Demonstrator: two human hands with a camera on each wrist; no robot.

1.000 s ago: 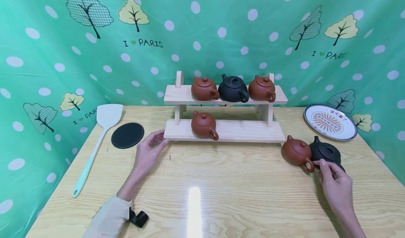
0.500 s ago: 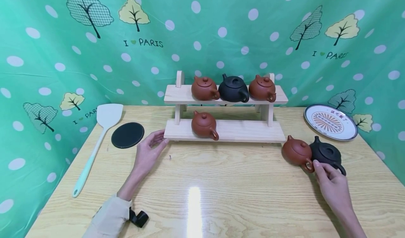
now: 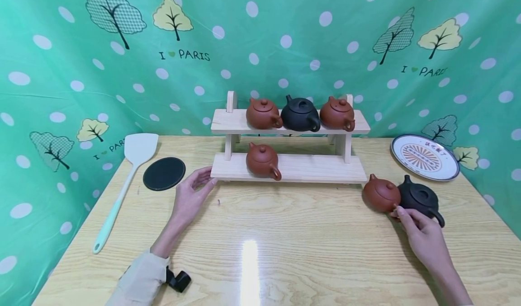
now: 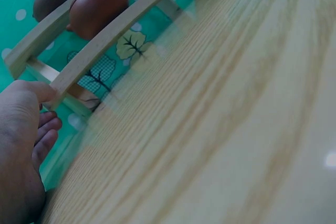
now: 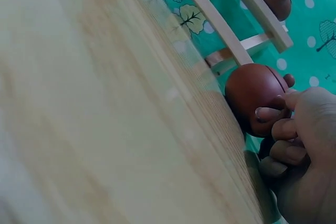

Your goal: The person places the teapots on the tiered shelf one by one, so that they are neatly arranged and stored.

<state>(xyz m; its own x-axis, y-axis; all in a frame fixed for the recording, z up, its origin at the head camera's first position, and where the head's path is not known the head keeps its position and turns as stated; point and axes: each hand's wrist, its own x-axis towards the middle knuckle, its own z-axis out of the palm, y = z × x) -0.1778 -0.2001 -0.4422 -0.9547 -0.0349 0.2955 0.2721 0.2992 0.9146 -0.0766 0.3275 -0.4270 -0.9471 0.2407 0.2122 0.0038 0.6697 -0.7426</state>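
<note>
R fingers (image 3: 408, 220) pinch brn teapot (image 3: 381, 195) (blk pot (image 3: 418, 195) adj.); L fingers (image 3: 199, 176) hold rack (image 3: 317, 168).

Can't tell if it's a home or a lab tbh. Just a tabletop nook, a wood-grain table (image 3: 309, 251) with green polka-dot, tree-print cloth (image 3: 228, 7) on three sides
</note>
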